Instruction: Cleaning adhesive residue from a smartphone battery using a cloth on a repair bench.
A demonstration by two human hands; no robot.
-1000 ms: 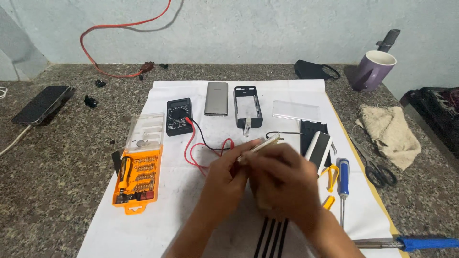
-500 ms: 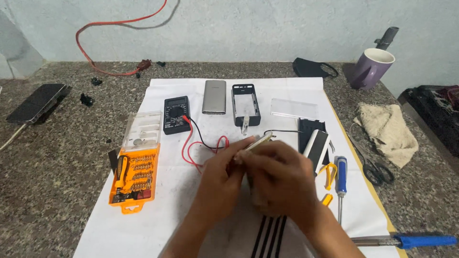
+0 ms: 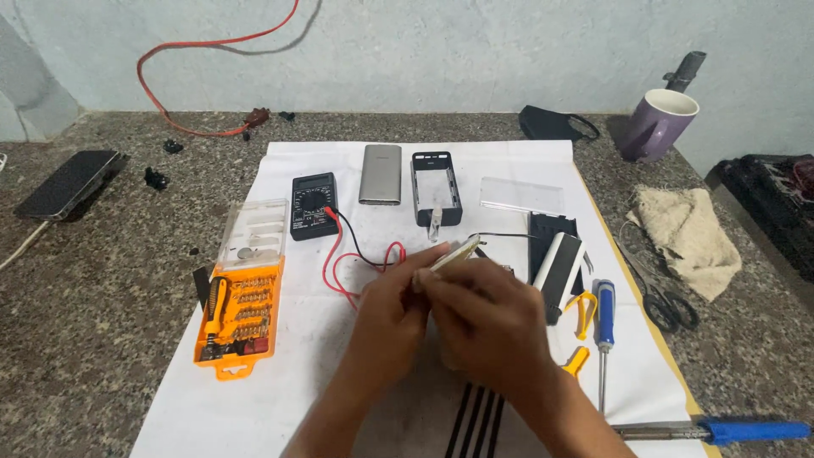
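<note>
At the far left a dark flat smartphone (image 3: 66, 182) lies on the speckled grey stone counter (image 3: 102, 339), well apart from the work. A large white paper sheet (image 3: 280, 399) covers the middle of the counter. On its left part sits an orange plastic screwdriver-bit case (image 3: 237, 318) with its clear lid (image 3: 254, 231) folded back, a small orange-handled driver lying inside. Just right of the lid is a black digital multimeter (image 3: 312, 205), its red and black test leads (image 3: 356, 254) curling down toward the hands. Beyond it lie a flat silver metal shell (image 3: 381, 173) and, beside that, an empty black rectangular plastic frame (image 3: 436, 187).

The left hand (image 3: 390, 326) and the right hand (image 3: 492, 326) meet over the centre of the sheet, touching each other. Both sets of fingers are closed on a thin pale strip-like part (image 3: 449, 254), which pokes up and to the right from between the fingertips; it is probably a small circuit board, though the hands cover most of it.

Right of the hands rest a clear plastic panel (image 3: 521, 195), a black-and-white oblong casing (image 3: 560, 267), yellow-handled pliers (image 3: 581, 309) and a blue-handled screwdriver (image 3: 603, 318). Farther right, off the sheet, lie black scissors (image 3: 666, 305), a crumpled beige cloth (image 3: 691, 237) and a purple ceramic mug (image 3: 657, 125). A blue-handled soldering iron (image 3: 721, 431) lies along the bottom right edge.
</note>
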